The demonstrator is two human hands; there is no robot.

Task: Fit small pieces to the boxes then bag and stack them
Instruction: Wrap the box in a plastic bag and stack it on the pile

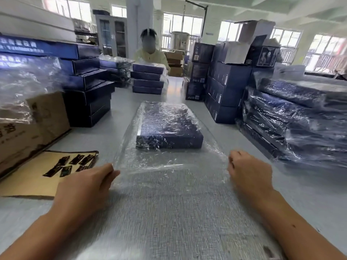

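Pinching clear bag [169, 166] mouth: left hand [84, 186] at 8 o'clock, right hand [249, 171] curled on it at 4 o'clock. Inside bag: blue box [169, 126], table [309, 194] centre. White lettering on stacked boxes [37, 48], 10 o'clock, too blurred to read.

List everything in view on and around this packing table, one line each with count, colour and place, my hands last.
flat dark blue cardboard box: one, dark blue, table centre, inside the bag
clear plastic bag: one, transparent, around that box, mouth toward the hands
small dark pieces: several, blackish, on the sheet
flat brown cardboard sheet: one, brown, near left
brown cardboard carton: one, brown, far left
unbagged blue boxes: one stack, dark blue, left
bagged blue boxes: one stack, dark blue, right
upright blue boxes: several, dark blue, centre right
second person: one, pale yellow top, far end
grey table: one, grey, underneath
left hand: one, pinches bag's left edge
right hand: one, grips bag's right edge
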